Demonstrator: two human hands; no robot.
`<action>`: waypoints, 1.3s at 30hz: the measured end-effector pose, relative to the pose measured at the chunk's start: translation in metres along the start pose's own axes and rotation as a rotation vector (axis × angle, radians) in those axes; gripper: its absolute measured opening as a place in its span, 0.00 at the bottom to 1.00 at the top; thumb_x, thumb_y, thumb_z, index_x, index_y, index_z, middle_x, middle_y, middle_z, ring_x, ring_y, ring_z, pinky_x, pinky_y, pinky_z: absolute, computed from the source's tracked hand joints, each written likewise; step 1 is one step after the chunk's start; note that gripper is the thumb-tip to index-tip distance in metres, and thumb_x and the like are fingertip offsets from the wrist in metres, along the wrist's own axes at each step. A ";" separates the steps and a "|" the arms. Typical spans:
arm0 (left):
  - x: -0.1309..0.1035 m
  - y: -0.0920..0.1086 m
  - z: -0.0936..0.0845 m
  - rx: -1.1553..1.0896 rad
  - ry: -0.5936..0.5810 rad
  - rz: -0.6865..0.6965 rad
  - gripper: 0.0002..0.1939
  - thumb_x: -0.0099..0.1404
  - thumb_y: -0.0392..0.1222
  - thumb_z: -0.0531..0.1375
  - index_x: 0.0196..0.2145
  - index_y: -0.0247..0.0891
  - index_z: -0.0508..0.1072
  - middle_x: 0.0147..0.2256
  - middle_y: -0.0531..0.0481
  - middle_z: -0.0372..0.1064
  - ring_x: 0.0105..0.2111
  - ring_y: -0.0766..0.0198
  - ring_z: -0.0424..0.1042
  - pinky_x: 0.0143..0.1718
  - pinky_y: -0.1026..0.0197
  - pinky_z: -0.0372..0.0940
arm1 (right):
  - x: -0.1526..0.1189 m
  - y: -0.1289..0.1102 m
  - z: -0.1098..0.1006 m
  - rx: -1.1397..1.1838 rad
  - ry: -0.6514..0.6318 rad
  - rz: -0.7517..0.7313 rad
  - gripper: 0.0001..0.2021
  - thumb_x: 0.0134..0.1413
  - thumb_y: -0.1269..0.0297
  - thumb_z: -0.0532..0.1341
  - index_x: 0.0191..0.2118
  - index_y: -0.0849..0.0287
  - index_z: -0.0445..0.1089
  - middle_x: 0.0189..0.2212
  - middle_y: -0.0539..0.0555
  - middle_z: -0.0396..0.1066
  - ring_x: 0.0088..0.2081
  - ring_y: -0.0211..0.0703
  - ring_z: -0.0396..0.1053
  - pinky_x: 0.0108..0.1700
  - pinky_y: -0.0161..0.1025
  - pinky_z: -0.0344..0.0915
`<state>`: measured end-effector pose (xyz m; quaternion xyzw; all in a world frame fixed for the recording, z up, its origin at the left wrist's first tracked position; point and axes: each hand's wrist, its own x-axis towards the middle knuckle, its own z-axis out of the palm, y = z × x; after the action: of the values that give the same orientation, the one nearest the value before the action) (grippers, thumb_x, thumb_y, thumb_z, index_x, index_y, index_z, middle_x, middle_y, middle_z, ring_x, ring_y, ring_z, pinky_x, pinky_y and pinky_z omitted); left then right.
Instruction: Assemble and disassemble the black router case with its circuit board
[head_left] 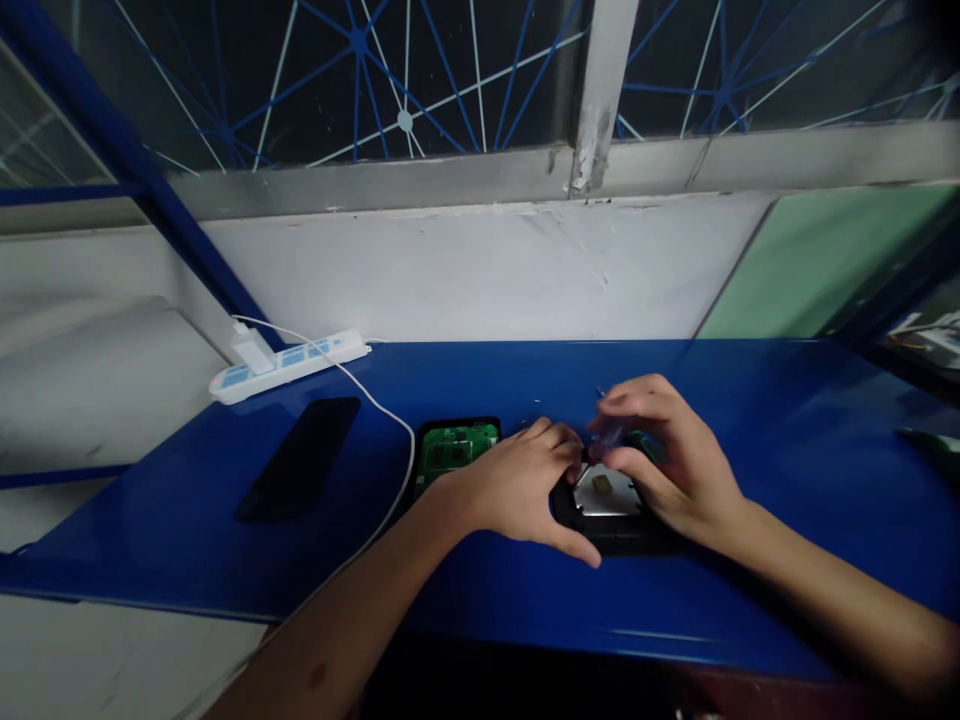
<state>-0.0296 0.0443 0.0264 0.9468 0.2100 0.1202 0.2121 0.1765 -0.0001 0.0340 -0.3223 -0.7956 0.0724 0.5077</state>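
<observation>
A black device housing point(619, 538) lies on the blue table, with a silvery metal plate point(622, 497) inside it and a small tan patch on the plate. My left hand point(529, 480) grips the housing at its left side, fingers curled at the back and thumb stretched along the front. Above the plate, my right hand point(667, 455) is closed round a small translucent purplish thing point(606, 438); blur and the fingers hide its exact kind. Left of the housing sits a black case with a green circuit board point(454, 447), partly covered by my left forearm.
A black phone-like slab point(300, 455) lies on the blue table point(525, 600) at the left. Behind it is a white power strip point(300, 365) with a plugged-in charger point(253, 347). Its white cable point(390, 415) crosses the table and passes under my left arm.
</observation>
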 end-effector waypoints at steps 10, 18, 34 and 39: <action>-0.002 -0.003 0.003 0.036 0.020 0.000 0.42 0.51 0.71 0.67 0.53 0.38 0.67 0.53 0.38 0.68 0.55 0.40 0.64 0.57 0.42 0.60 | -0.007 -0.007 0.002 0.080 -0.020 0.089 0.19 0.66 0.73 0.54 0.60 0.51 0.60 0.52 0.57 0.72 0.47 0.45 0.75 0.44 0.45 0.75; 0.000 -0.002 0.002 0.031 0.007 0.008 0.37 0.51 0.70 0.68 0.48 0.41 0.70 0.47 0.42 0.70 0.52 0.42 0.66 0.58 0.41 0.59 | 0.000 -0.002 -0.003 -0.046 0.049 -0.039 0.09 0.59 0.62 0.66 0.44 0.52 0.70 0.39 0.55 0.70 0.41 0.48 0.72 0.39 0.47 0.73; 0.000 -0.002 0.002 -0.005 0.010 -0.002 0.39 0.50 0.70 0.69 0.51 0.42 0.69 0.52 0.41 0.69 0.56 0.39 0.64 0.58 0.39 0.59 | 0.000 -0.001 -0.004 0.001 -0.029 -0.007 0.15 0.63 0.59 0.62 0.54 0.50 0.68 0.45 0.57 0.71 0.42 0.47 0.73 0.41 0.46 0.74; -0.001 -0.002 0.003 -0.026 0.002 -0.011 0.42 0.50 0.69 0.69 0.55 0.43 0.67 0.55 0.40 0.67 0.57 0.38 0.64 0.58 0.39 0.58 | 0.000 -0.006 -0.003 -0.039 -0.016 -0.045 0.19 0.61 0.72 0.64 0.56 0.49 0.68 0.35 0.52 0.72 0.36 0.43 0.72 0.36 0.42 0.72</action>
<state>-0.0298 0.0445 0.0233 0.9427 0.2136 0.1229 0.2248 0.1762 -0.0055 0.0380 -0.3135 -0.8080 0.0481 0.4966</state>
